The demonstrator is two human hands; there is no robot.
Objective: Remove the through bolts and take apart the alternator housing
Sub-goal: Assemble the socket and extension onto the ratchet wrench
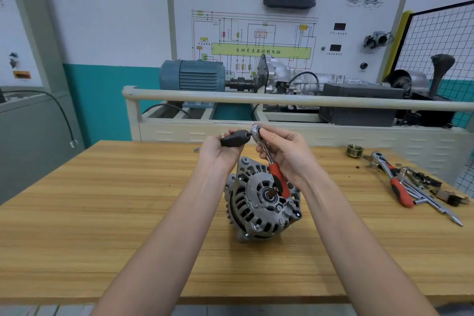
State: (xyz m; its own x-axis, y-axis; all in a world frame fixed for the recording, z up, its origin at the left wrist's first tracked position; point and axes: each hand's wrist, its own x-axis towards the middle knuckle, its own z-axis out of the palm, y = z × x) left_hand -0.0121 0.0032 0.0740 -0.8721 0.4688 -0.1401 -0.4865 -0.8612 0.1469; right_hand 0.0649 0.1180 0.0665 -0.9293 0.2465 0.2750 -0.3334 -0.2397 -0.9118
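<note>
My left hand (218, 145) grips a black handle (234, 138); my right hand (284, 154) holds the ratchet (269, 159), its head meeting that handle. The alternator (261, 202) sits directly below on the table (102, 213), shaft pointing up toward me.

Left hand (218, 147) and right hand (288, 154) raised, fingers curled.

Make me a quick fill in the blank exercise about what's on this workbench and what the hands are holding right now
1. The left hand grips a ____ tool handle.
2. The right hand holds a ratchet wrench whose grip is ____.
3. The alternator sits on the wooden ____, and neither hand touches it.
4. A brass-coloured pulley lies to the ____ of the alternator.

Missing words: black; red; workbench; right
</note>
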